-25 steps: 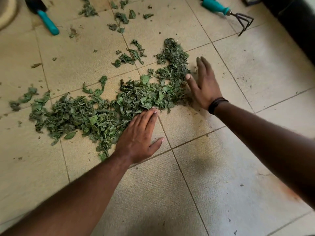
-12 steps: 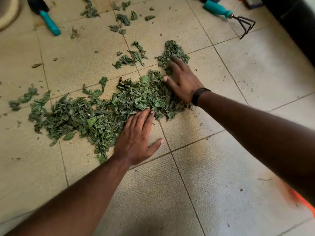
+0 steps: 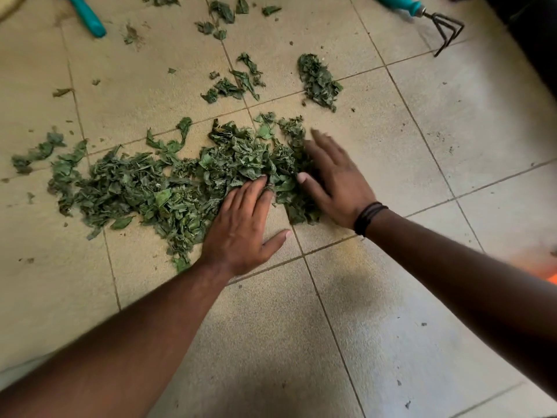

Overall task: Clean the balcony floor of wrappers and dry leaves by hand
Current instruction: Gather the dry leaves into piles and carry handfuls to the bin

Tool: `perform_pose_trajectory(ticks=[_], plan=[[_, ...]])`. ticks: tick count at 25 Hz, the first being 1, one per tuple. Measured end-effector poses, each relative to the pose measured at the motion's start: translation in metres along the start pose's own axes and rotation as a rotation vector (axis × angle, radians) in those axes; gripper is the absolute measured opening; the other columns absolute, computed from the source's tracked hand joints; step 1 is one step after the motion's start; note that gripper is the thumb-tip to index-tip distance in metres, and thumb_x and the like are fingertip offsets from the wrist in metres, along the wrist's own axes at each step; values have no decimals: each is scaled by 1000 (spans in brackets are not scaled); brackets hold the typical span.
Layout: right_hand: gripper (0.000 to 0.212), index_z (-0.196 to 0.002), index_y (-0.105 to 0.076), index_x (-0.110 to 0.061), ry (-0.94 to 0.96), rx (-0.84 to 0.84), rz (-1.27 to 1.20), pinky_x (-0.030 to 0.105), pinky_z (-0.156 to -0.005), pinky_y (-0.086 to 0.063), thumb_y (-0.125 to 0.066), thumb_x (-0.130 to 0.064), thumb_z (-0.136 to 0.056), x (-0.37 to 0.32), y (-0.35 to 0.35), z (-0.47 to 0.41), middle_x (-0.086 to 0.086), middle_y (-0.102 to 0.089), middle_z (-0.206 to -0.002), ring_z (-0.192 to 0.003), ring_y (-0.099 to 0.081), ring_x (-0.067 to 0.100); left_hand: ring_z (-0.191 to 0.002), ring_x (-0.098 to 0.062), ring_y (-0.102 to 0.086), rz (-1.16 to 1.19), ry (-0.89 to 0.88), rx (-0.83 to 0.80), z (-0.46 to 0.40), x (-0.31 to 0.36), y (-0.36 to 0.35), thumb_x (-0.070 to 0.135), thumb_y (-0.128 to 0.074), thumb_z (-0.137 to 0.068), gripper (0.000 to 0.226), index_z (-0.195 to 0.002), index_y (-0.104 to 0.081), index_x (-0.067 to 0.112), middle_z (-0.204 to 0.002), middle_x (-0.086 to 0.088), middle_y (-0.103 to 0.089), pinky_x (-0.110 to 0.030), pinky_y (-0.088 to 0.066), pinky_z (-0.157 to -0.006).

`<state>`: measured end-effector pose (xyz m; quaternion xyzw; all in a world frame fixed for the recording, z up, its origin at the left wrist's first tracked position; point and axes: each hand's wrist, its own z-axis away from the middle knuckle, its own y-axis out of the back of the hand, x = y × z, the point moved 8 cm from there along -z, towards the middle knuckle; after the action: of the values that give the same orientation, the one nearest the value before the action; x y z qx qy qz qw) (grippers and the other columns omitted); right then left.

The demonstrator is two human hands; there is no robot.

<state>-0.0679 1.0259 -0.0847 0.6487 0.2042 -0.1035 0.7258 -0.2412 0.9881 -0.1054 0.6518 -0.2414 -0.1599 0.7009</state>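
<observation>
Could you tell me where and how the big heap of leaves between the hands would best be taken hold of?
Probably at its thickest part, where the leaf heap mounds up just past the fingertips. Scoop from both sides: the left hand from the near edge and the right hand from the right, palms low on the floor. The leaves are loose flakes, so pinching from above would lift few.

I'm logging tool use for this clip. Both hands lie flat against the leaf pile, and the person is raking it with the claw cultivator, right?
No. The head view shows the claw cultivator lying untouched on the tiles. The left hand and right hand push the leaf pile bare.
</observation>
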Motion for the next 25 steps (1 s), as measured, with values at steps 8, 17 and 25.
perform_pose_trajectory(ticks=[8,17,25], plan=[[69,-156,-33,-14,32,177,98,53,-122,-23,-40,-56,-101,0,9,42,13,-28,-163,-152,-20,32,-144,-34,-34,6,-49,23,0,1,0,65,-40,-98,64,-146,-45,22,-159,-19,-29,-52,-24,-119],[108,-161,3,-12,-24,31,-44,49,-126,-14,-38,-80,-89,-18,-28,67,15,7,-168,-156,3,29,-107,-28,-49,6,-59,269,13,7,12,57,-63,-92,56,-125,-49,15,-121,-14,-50,-41,-39,-88],[65,-160,-20,-33,114,16,193,55,-123,-19,-38,-57,-102,-4,-11,26,7,-11,-169,-154,-12,35,-102,-27,-49,60,307,406,36,-2,12,29,-68,-95,42,-126,-45,15,-114,-13,-52,-40,-38,-83]])
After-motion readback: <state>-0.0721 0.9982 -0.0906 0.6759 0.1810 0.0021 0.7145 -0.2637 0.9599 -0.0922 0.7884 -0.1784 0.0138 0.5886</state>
